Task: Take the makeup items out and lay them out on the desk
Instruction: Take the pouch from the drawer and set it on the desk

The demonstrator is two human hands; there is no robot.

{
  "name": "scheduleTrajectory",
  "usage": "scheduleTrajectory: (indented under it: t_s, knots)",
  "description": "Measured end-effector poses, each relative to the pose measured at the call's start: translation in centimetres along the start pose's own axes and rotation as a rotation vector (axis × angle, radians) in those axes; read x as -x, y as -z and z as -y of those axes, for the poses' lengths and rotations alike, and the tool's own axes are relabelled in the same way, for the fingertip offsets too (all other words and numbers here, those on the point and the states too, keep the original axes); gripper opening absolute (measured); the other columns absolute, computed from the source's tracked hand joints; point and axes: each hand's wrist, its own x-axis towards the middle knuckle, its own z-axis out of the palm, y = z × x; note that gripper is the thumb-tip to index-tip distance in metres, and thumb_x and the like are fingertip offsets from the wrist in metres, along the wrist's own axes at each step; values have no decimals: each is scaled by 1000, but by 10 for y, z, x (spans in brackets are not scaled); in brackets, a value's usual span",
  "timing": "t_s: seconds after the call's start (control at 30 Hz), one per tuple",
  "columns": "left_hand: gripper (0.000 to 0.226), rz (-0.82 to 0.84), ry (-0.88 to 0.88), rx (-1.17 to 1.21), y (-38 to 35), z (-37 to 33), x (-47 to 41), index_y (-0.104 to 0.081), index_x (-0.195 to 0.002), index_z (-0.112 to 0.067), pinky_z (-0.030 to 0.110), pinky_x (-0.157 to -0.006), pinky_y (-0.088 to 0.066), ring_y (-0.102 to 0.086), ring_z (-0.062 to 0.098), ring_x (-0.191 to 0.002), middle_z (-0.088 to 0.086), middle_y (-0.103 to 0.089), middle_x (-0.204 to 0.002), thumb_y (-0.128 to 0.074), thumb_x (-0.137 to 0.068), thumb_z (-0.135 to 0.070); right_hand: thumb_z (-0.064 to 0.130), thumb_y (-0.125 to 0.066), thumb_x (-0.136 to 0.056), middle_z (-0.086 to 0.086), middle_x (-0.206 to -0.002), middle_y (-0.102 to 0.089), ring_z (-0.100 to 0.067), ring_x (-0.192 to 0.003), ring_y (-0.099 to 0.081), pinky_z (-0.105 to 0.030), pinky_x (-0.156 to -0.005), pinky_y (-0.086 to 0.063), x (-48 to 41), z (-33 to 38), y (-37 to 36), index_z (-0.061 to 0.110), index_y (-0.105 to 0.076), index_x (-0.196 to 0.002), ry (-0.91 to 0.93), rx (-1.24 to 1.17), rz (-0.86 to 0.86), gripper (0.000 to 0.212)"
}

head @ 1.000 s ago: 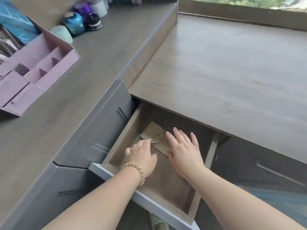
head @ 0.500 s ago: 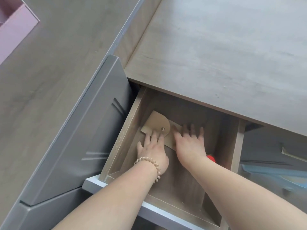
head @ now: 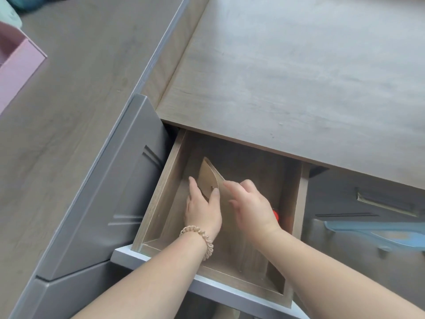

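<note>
A tan pouch [head: 209, 178] is held tilted up inside the open drawer [head: 158, 199], pinched at its flap by the left grip [head: 202, 210] and at its edge by the right grip [head: 250, 208]. Contents could be spilled if the flap is tugged open, or the pouch snagged under the wood-grain surface [head: 299, 88] overhanging the drawer. A pink organiser [head: 18, 72] is seen far left.

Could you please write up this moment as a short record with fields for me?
Storage: drawer open, below the desk top
Item: tan pouch with a snap flap, tilted up inside the drawer
Left: left hand pinches the pouch, thumb on its flap
Right: right hand grips the pouch's right side
Also inside: red item, mostly hidden behind the right hand
Side counter: pink box
</note>
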Motion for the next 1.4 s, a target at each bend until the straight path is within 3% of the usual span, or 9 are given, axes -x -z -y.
scheduleTrajectory:
  t_s: [0.1,0.2,0.33,0.47,0.6,0.7,1.07,1.27,1.4]
  knots:
    - [70,43,-18,199,-4,-21,23,-6,-148,-32,38,-109,-33,-42,20,-132,0,-38,-149,-46,-92,-44,8,-59,-87,2,-98,-54,-13,-82,-56,-25,-72,-49,18,6,41,26,-54,-127,-32,-127,-169,45]
    - [64,146,-17,429,-11,-54,52,-23,-143,-29,42,-94,-49,-64,16,-100,2,-68,-109,-54,-89,-41,6,-61,-85,12,-95,-52,1,-89,-51,-6,-77,-38,36,4,89,25,-56,-124,-72,-261,-332,43]
    - [40,326,-169,606,-24,-107,97,-44,-126,-20,39,-80,-58,-71,22,-90,13,-73,-99,-60,-90,-14,5,-63,-84,17,-95,-50,4,-90,-51,-4,-78,-37,62,-9,147,24,-56,-125,-117,-343,-478,46]
    - [69,383,-374,511,-51,-159,135,-30,-140,-38,46,-80,-58,-71,21,-88,7,-74,-91,-65,-86,-11,11,-66,-84,12,-89,-52,-4,-78,-52,-6,-73,-39,96,-41,206,29,-51,-129,-176,-357,-524,51]
    - [74,476,-503,364,-108,-208,189,-24,-139,-49,45,-80,-57,-71,21,-87,6,-74,-91,-64,-86,-14,15,-68,-82,8,-88,-54,-7,-70,-53,-17,-74,-45,144,-95,272,31,-53,-128,-215,-344,-576,51]
    - [75,570,-497,322,-175,-242,248,-21,-141,-45,39,-77,-59,-71,19,-87,8,-72,-96,-60,-89,-8,16,-69,-80,9,-85,-52,-7,-66,-51,-25,-74,-47,193,-158,332,30,-52,-129,-252,-313,-600,53]
    - [95,728,-451,112,-358,-316,345,-13,-144,-43,26,-49,-47,-59,17,-53,11,-60,-68,-66,-79,2,22,-70,-79,12,-81,-49,-13,-75,-50,-40,-86,-46,290,-320,458,29,-55,-125,-445,-197,-605,48]
    - [61,645,-540,-65,-421,-357,336,-45,-130,-22,33,-62,-56,-61,17,-63,1,-59,-68,-68,-77,-3,21,-70,-81,6,-79,-57,-11,-72,-54,-22,-62,-41,280,-381,478,27,-57,-121,-554,-386,-676,42]
    - [55,592,-590,-185,-480,-380,324,-51,-127,-16,33,-82,-54,-65,18,-89,1,-66,-96,-70,-76,-15,18,-69,-82,9,-75,-57,-11,-71,-56,-23,-61,-40,270,-427,492,25,-60,-117,-657,-394,-738,37]
